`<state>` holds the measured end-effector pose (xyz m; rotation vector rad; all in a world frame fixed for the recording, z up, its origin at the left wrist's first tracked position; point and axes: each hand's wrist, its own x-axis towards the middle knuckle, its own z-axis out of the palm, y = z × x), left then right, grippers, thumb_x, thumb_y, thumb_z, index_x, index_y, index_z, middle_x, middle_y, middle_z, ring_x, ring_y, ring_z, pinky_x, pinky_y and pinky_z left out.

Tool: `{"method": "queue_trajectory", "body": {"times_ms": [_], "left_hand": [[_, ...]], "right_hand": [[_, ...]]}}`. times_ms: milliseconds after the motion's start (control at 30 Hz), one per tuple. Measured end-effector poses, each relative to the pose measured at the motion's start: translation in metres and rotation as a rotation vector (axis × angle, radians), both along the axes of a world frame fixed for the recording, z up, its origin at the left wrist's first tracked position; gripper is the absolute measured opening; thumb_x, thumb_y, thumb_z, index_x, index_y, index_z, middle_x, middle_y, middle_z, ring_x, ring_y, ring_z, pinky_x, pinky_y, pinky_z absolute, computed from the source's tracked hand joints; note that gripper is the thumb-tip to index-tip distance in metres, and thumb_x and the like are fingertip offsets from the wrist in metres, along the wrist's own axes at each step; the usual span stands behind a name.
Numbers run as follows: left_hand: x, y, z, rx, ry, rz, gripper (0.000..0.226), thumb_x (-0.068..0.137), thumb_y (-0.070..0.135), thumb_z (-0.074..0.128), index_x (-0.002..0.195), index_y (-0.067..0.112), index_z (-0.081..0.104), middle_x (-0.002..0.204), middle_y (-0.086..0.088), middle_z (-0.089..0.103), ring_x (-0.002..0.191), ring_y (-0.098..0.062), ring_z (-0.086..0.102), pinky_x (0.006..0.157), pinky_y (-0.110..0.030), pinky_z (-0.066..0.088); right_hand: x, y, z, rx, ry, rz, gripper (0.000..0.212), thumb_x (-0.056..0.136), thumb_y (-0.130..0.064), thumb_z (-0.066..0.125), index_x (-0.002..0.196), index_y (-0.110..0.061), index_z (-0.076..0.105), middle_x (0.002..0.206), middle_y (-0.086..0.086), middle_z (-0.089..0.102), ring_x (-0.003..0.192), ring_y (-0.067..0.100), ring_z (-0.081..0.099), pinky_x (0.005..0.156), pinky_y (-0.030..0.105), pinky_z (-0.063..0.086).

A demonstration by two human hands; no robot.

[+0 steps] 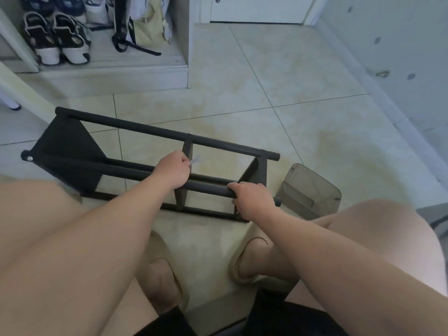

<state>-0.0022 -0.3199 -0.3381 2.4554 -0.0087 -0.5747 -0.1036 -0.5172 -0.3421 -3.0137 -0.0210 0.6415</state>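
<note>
A black tube-frame rack (155, 130) lies on its side on the tiled floor in front of me, with a black fabric panel (65, 151) at its left end. My left hand (173, 172) is over the middle of the frame and pinches a small silvery tool (194, 161) next to a black upright. My right hand (252, 200) grips the near tube at the rack's right end. My bare knees and beige slippers fill the lower part of the view.
A translucent brown plastic bin (310, 190) lies tipped on the floor just right of the rack. At the back left a low shelf (114, 66) holds black-and-white shoes (57, 37) and a yellowish bag (148, 27). A white door (259, 8) is at the back.
</note>
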Motion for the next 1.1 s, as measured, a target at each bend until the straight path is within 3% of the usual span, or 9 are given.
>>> {"method": "queue_trajectory", "body": {"times_ms": [133,233,300,367,467,667,833,933,1100], "left_hand": [[0.010,0.001,-0.005,-0.048,0.019,-0.107,0.018,0.104,0.019,0.044,0.095,0.018,0.060,0.099,-0.004,0.065,0.085,-0.019,0.058,0.065,-0.032,0.040],[0.012,0.007,-0.013,0.048,-0.025,-0.020,0.014,0.103,0.019,0.041,0.102,0.019,0.055,0.101,-0.005,0.065,0.091,-0.026,0.059,0.073,-0.038,0.046],[0.011,0.013,-0.018,0.188,-0.048,0.056,0.011,0.101,0.019,0.042,0.104,0.021,0.052,0.095,-0.003,0.061,0.082,-0.024,0.056,0.065,-0.036,0.042],[0.006,0.014,-0.022,0.260,-0.024,0.038,0.012,0.100,0.018,0.040,0.106,0.021,0.050,0.094,-0.003,0.060,0.084,-0.026,0.056,0.068,-0.037,0.041],[-0.003,0.005,-0.030,0.267,-0.030,-0.020,0.016,0.101,0.018,0.037,0.108,0.021,0.051,0.089,0.000,0.059,0.087,-0.028,0.055,0.078,-0.038,0.034],[-0.019,-0.008,-0.030,0.262,0.013,-0.034,0.018,0.100,0.016,0.037,0.109,0.020,0.052,0.093,-0.001,0.061,0.090,-0.028,0.055,0.082,-0.039,0.030],[-0.035,-0.009,-0.020,0.244,0.120,-0.056,0.018,0.097,0.011,0.042,0.103,0.013,0.059,0.093,-0.006,0.065,0.088,-0.029,0.059,0.077,-0.036,0.040],[-0.046,-0.007,-0.016,0.220,0.201,-0.107,0.018,0.096,0.008,0.047,0.103,0.006,0.063,0.096,-0.012,0.067,0.080,-0.027,0.056,0.067,-0.034,0.042],[-0.052,-0.004,-0.013,0.202,0.170,-0.102,0.020,0.096,0.009,0.042,0.099,0.008,0.062,0.095,-0.011,0.068,0.086,-0.030,0.062,0.069,-0.036,0.043]], "right_hand": [[0.017,-0.037,0.007,-0.033,0.023,-0.079,0.040,0.095,-0.006,0.050,0.128,-0.029,0.057,0.111,-0.002,0.066,0.089,0.023,0.057,0.079,0.032,0.035],[0.029,-0.067,0.011,-0.094,0.080,-0.162,0.043,0.090,-0.002,0.049,0.124,-0.026,0.058,0.110,0.001,0.066,0.085,0.023,0.050,0.080,0.033,0.035],[0.034,-0.077,0.012,-0.157,0.104,-0.201,0.038,0.091,-0.006,0.050,0.126,-0.021,0.056,0.115,0.005,0.061,0.097,0.027,0.053,0.085,0.037,0.040],[0.035,-0.075,0.010,-0.176,0.079,-0.162,0.041,0.094,-0.018,0.056,0.134,-0.020,0.050,0.125,0.008,0.055,0.116,0.032,0.051,0.100,0.044,0.040],[0.031,-0.047,0.007,0.006,0.066,-0.020,0.055,0.097,-0.036,0.060,0.147,-0.023,0.041,0.142,0.006,0.051,0.132,0.032,0.046,0.114,0.048,0.032],[0.019,-0.027,0.006,0.036,0.019,-0.012,0.030,0.103,-0.042,0.049,0.121,-0.018,0.055,0.117,0.002,0.060,0.112,0.028,0.055,0.096,0.042,0.038],[0.010,-0.029,0.019,0.101,0.173,-0.072,0.024,0.095,-0.042,0.063,0.109,-0.023,0.063,0.099,-0.002,0.062,0.099,0.026,0.061,0.078,0.036,0.043],[0.006,-0.028,0.026,0.105,0.245,-0.075,0.026,0.092,-0.043,0.068,0.108,-0.022,0.067,0.099,-0.001,0.066,0.093,0.024,0.062,0.081,0.039,0.054],[0.005,-0.030,0.027,0.129,0.250,-0.061,0.023,0.087,-0.050,0.071,0.092,-0.029,0.062,0.095,-0.003,0.065,0.094,0.024,0.061,0.083,0.038,0.053]]}}
